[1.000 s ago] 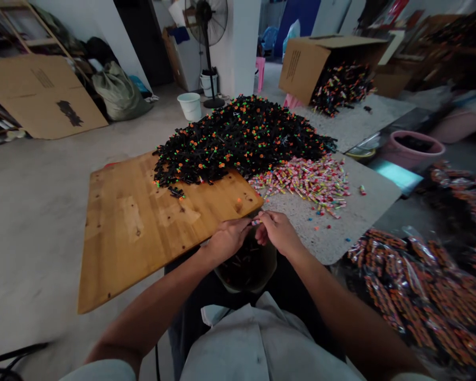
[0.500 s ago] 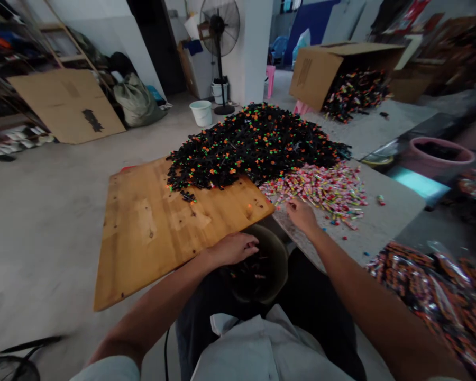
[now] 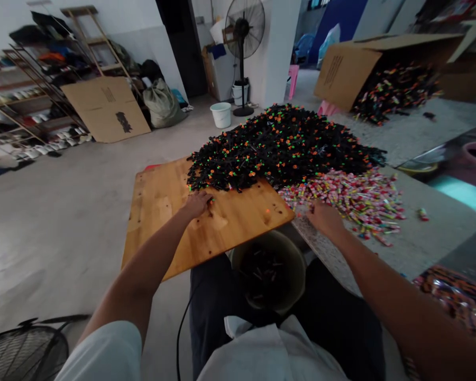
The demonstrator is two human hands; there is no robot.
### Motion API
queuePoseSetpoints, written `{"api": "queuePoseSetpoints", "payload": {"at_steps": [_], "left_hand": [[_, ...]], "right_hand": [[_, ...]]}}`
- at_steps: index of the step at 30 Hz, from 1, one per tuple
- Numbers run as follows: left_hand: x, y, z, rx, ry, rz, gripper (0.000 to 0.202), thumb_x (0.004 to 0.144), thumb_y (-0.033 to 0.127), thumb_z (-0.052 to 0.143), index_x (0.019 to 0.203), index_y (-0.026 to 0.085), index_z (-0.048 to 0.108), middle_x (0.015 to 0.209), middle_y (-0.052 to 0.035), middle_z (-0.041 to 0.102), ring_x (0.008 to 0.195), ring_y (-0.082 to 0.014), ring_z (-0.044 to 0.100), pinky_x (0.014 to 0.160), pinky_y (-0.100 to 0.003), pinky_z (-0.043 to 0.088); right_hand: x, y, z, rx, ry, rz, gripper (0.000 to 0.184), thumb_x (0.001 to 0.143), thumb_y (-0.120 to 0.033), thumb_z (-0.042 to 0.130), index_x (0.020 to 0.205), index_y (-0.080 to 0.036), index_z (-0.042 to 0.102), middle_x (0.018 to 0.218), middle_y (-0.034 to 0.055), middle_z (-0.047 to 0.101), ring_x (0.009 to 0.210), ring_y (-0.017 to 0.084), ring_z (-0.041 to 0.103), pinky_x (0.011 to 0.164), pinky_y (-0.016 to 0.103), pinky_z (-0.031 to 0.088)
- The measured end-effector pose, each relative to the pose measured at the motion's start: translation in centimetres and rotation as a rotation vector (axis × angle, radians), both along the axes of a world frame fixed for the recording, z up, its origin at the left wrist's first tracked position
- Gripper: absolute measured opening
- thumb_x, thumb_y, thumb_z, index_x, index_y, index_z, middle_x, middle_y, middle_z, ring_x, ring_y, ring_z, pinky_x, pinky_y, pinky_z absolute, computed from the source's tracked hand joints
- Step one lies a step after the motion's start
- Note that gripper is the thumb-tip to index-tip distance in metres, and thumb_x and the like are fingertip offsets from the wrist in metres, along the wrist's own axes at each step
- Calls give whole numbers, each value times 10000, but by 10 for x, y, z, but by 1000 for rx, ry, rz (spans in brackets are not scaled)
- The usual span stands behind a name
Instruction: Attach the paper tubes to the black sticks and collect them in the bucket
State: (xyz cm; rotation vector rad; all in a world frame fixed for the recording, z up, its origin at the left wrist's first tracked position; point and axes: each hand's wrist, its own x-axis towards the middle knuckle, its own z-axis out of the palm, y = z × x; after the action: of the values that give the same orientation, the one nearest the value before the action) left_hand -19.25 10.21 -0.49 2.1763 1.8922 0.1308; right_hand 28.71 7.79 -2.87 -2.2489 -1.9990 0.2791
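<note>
My left hand [image 3: 199, 205] rests over the wooden board [image 3: 154, 211] at the near edge of a heap of small black pieces [image 3: 289, 143] with orange and green bits. Its fingers are closed on a black piece [image 3: 211, 200], mostly hidden by the hand. At the near edge of a pile of small pink wrapped tubes [image 3: 365, 198] with coloured ends is my right hand [image 3: 326, 218]. Its fingers are curled together, and what they hold, if anything, is hidden. Between my knees stands a bucket [image 3: 299, 275] with dark pieces inside.
A tipped cardboard box [image 3: 341, 71] spills more black pieces onto the grey tabletop [image 3: 440, 227]. Filled clear bags [image 3: 460, 301] lie at the lower right. A floor fan [image 3: 243, 32] and a white bucket [image 3: 221, 115] stand behind; another fan [image 3: 27, 349] is at the lower left.
My left hand has moved from above the bucket, up and left, to the loose black piece on the board. My right hand stays beside the pink tubes. The view has turned slightly left.
</note>
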Motion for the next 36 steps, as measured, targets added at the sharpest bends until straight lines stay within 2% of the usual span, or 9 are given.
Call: {"api": "queuePoseSetpoints", "payload": {"at_steps": [3, 5, 8, 10, 14, 16, 19, 23, 36], "left_hand": [[-3, -6, -1, 24, -52, 69, 276, 757, 192, 728, 1032, 181, 707, 1226, -144, 677, 1274, -350, 519, 1082, -434, 404], [1, -12, 0, 50, -116, 128, 252, 735, 193, 748, 977, 169, 682, 1165, -148, 690, 1247, -361, 556, 1058, -449, 438], [21, -25, 3, 96, -235, 211, 179, 870, 247, 637, 1026, 160, 623, 1095, -139, 707, 1104, -297, 659, 968, -430, 522], [44, -38, 6, 101, -557, 244, 183, 959, 302, 539, 1082, 170, 568, 1120, -125, 717, 999, -236, 713, 897, -398, 575], [103, -73, 15, -88, -1631, 229, 323, 909, 423, 712, 1047, 196, 528, 1190, -112, 740, 960, -226, 766, 860, -391, 627], [131, -89, 21, -185, -1829, 219, 353, 890, 418, 770, 1049, 202, 539, 1202, -97, 753, 936, -222, 777, 859, -387, 637], [162, -107, 30, -245, -1913, 215, 322, 905, 373, 777, 1063, 203, 555, 1217, -82, 763, 901, -201, 783, 908, -406, 635], [183, -117, 37, -254, -1905, 213, 335, 913, 367, 779, 1085, 205, 542, 1209, -73, 768, 883, -182, 783, 915, -408, 636], [197, -122, 44, -254, -1821, 137, 450, 922, 447, 756, 1196, 224, 476, 1211, -78, 737, 909, -207, 781, 823, -406, 666]], "right_hand": [[-6, -18, 2, 87, 260, -134, 230, 887, -331, 611, 1031, -168, 684, 834, 118, 739, 821, 275, 711, 693, 333, 489], [-14, -35, 4, 96, 564, -125, 165, 856, -349, 602, 925, -204, 640, 658, 34, 660, 633, 221, 644, 607, 314, 474], [-36, -66, 10, 34, 1066, -43, 197, 800, -391, 658, 879, -232, 571, 590, -37, 601, 479, 158, 529, 493, 281, 448], [-55, -85, 16, -5, 1280, 17, 269, 785, -425, 715, 892, -231, 561, 685, -22, 669, 484, 137, 530, 466, 268, 455], [-90, -109, 28, -41, 1444, 99, 335, 825, -478, 737, 990, -222, 599, 832, 8, 735, 517, 120, 554, 468, 256, 475], [-101, -114, 32, -41, 1467, 128, 352, 837, -483, 738, 1043, -222, 625, 841, 4, 733, 527, 116, 555, 475, 248, 472], [-110, -118, 34, -23, 1491, 132, 369, 848, -499, 736, 1080, -226, 647, 781, -16, 705, 532, 119, 557, 481, 244, 470], [-111, -123, 39, 21, 1545, 114, 384, 865, -528, 739, 1091, -233, 645, 735, -30, 679, 521, 115, 542, 480, 243, 465], [-110, -131, 46, 24, 1725, 103, 316, 873, -456, 780, 1066, -222, 690, 903, 4, 739, 513, 94, 547, 454, 244, 457]]}}
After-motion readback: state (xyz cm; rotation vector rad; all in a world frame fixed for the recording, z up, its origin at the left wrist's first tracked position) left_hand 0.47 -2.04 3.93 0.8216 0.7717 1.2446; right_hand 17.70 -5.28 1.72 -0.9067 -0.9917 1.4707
